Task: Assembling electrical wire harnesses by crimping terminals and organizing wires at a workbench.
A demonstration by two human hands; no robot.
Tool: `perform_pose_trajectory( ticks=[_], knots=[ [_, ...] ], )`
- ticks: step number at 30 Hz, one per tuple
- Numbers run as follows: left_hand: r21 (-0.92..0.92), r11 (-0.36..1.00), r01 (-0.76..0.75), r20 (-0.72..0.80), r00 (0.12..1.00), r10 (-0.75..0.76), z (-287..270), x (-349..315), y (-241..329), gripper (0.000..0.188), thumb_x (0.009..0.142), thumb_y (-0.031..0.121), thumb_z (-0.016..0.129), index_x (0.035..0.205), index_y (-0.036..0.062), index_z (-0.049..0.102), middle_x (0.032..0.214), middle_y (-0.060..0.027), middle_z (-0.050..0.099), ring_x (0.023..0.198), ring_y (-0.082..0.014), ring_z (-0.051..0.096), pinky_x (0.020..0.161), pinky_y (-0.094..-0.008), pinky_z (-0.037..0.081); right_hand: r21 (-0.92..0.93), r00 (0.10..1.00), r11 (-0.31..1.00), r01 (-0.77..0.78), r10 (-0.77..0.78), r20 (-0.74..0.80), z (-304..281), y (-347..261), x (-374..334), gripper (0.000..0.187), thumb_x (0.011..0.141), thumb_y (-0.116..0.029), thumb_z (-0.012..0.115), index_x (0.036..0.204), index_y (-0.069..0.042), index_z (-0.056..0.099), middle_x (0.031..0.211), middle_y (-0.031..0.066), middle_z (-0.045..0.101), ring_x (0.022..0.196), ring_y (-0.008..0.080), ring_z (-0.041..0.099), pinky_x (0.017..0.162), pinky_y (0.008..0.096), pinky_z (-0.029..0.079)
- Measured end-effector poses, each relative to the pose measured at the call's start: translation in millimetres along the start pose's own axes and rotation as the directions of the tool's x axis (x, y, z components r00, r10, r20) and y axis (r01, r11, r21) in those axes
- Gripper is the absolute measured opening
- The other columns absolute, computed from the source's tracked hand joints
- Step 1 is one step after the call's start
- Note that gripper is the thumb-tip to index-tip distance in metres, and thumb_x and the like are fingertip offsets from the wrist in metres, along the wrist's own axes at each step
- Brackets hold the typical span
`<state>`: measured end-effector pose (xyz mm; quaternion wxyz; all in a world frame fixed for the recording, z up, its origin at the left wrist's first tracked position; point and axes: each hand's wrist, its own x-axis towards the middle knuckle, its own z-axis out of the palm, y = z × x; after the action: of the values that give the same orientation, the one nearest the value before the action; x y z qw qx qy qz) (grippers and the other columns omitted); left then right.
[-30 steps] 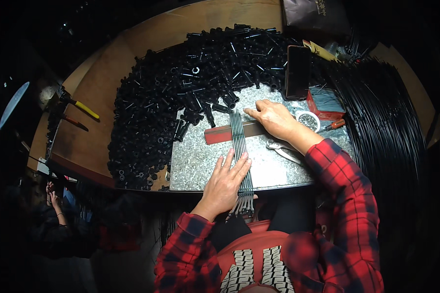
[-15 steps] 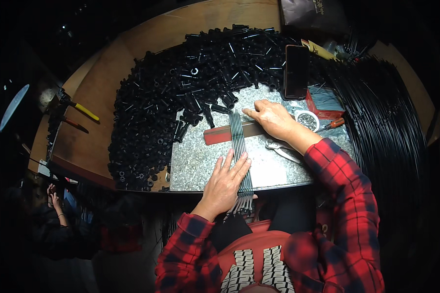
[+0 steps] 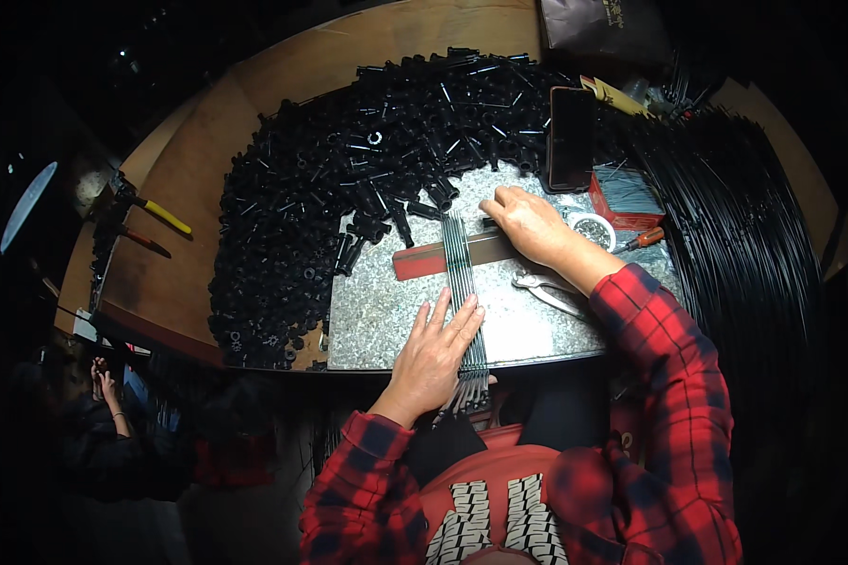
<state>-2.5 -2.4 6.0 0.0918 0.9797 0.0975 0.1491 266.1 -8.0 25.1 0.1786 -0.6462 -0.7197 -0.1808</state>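
Note:
A row of thin dark rods or wires lies side by side across a flat red-and-brown bar. Their near ends, with pale sleeves and dark tips, hang over the front edge of the speckled grey board. My left hand rests flat on the near part of the row, fingers stretched out. To the right of the row's far end, my right hand is curled above the bar, fingertips drawn together. A small dark piece shows beside these fingertips; whether they hold it is unclear. Pliers lie below the right wrist.
Black tubular parts are heaped at the far left. Right of centre are a phone, a white round dish, a red box of thin pins and a screwdriver. Long black rods fill the right; another person's hands show lower left.
My right hand has drawn slightly right, away from the row, and its fingers have curled in. A small dark piece now shows by them. My left hand stays in place.

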Motion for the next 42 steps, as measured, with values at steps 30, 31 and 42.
perform_pose_trajectory(
  ticks=[30,31,42],
  knots=[
    [-0.079,0.997,0.014,-0.034,0.999,-0.017,-1,0,-1,0.063,0.083,0.027,0.064,0.138,0.0031,0.043,0.146,-0.0155,0.039,0.137,-0.0413,0.029,0.110,-0.0549,0.025,0.148,0.992,0.983,0.112,-0.102,-0.073,15,4,19,0.011,0.079,-0.012,0.055,0.079,-0.004,0.062,0.082,0.0124,0.055,0.084,0.0296,0.058,0.071,0.0404,0.049],
    [-0.083,0.996,0.022,-0.020,1.000,-0.024,-3,1,0,0.062,0.083,0.023,0.063,0.138,0.0032,0.043,0.146,-0.0157,0.039,0.137,-0.0415,0.029,0.110,-0.0549,0.025,0.162,0.994,0.983,0.091,-0.080,-0.073,16,1,20,0.010,0.079,-0.012,0.055,0.080,-0.004,0.061,0.082,0.0125,0.055,0.084,0.0298,0.059,0.071,0.0405,0.049],
    [-0.044,0.999,0.017,-0.022,1.000,-0.018,-4,1,2,0.064,0.082,0.034,0.065,0.134,0.0012,0.048,0.145,-0.0154,0.040,0.137,-0.0411,0.029,0.110,-0.0535,0.025,0.040,0.991,0.997,-0.066,0.070,-0.118,-14,17,2,0.010,0.076,-0.004,0.054,0.087,-0.004,0.055,0.088,0.0130,0.055,0.088,0.0328,0.058,0.073,0.0405,0.049]
  ],
)
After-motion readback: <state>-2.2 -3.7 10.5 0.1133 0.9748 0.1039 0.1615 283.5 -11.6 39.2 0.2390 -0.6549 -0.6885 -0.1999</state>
